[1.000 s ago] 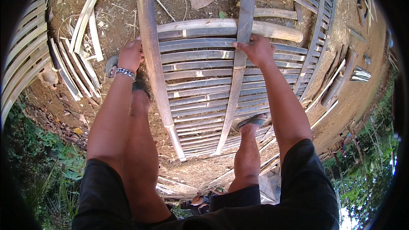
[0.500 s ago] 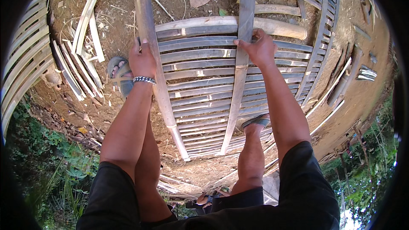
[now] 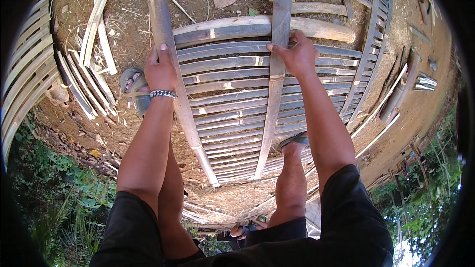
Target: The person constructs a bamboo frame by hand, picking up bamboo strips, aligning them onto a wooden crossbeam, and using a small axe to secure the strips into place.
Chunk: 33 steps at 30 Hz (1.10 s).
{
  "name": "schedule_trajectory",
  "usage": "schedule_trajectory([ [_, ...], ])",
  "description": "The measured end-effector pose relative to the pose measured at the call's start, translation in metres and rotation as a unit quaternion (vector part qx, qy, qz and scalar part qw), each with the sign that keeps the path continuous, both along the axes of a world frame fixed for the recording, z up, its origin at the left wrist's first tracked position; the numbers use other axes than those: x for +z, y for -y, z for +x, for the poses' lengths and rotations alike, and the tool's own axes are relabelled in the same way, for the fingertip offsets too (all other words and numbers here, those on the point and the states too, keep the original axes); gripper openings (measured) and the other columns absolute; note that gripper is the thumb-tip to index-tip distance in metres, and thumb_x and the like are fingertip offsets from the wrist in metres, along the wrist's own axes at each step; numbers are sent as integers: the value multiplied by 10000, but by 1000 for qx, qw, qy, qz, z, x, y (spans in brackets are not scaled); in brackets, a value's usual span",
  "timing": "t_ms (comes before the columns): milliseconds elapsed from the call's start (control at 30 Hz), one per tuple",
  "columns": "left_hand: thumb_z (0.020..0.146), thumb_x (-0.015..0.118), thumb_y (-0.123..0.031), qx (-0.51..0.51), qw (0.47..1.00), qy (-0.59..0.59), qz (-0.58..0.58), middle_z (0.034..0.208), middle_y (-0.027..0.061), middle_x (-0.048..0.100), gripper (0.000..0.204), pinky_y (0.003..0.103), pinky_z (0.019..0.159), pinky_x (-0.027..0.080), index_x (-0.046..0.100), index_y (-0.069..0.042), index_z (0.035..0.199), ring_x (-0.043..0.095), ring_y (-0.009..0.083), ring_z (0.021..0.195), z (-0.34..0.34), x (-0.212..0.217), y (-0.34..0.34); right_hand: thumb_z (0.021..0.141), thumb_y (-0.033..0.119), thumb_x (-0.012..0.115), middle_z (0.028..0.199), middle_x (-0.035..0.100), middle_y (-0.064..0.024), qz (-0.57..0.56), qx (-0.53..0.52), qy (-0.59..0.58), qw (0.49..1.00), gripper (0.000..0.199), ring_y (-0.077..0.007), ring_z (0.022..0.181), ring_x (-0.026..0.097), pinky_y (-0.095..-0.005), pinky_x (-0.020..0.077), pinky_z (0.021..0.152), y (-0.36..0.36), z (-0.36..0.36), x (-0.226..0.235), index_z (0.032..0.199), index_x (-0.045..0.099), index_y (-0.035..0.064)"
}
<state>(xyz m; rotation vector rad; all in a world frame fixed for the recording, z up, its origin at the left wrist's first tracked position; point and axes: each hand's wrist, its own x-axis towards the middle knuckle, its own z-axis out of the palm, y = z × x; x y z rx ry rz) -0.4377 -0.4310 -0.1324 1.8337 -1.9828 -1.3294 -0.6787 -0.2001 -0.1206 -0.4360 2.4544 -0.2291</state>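
A bamboo lattice panel lies before me, its thin split slats (image 3: 227, 86) crossed by two long bamboo rails. My left hand (image 3: 161, 71) is closed at the edge of the left bamboo rail (image 3: 184, 94), thumb on top, its other fingers partly hidden. Round the right bamboo rail (image 3: 275, 89) my right hand (image 3: 298, 57) is closed, thumb on the near face and fingers at the far edge. A thicker bamboo pole (image 3: 222, 30) passes crosswise under both rails, just beyond the slats.
Left of the panel lie loose bamboo strips (image 3: 101, 24) and another slatted panel (image 3: 32, 59). My sandalled foot (image 3: 136, 86) stands beside the left rail; the other sandal (image 3: 293, 139) is by the slats at right. Split bamboo pieces (image 3: 396, 94) lie on the dirt at right.
Panel and hands sit slightly farther left in the picture. The left fingers have shifted a little on the left rail; the right hand keeps its hold.
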Motion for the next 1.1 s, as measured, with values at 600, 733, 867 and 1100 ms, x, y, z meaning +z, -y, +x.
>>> schedule_trajectory([
  [600,974,629,-303,72,993,-67,63,954,52,709,469,236,718,470,616,64,1265,576,79,801,10,-9,12,664,372,869,1190,661,-146,-117,-155,-109,975,623,-306,1188,553,-457,316,1037,7,37,-16,1152,677,35],
  [733,984,612,-291,61,991,-98,60,944,38,709,438,235,700,466,624,44,1266,563,62,778,7,-11,7,678,353,860,1160,665,-152,-119,-171,-102,973,605,-311,1187,548,-455,299,1047,5,34,-18,1158,677,33],
  [867,987,608,-292,38,996,-65,39,955,53,717,433,247,717,477,627,41,1263,572,71,782,1,-1,6,686,337,853,1148,660,-156,-126,-165,-129,970,588,-309,1173,546,-451,289,1041,6,38,-19,1147,677,17],
  [1100,986,610,-310,7,999,-31,25,1000,114,736,436,272,800,492,635,42,1243,623,109,856,14,-10,15,689,366,843,1114,659,-196,-115,-155,-137,972,610,-336,1078,612,-423,421,999,12,37,-15,1129,682,-25],
])
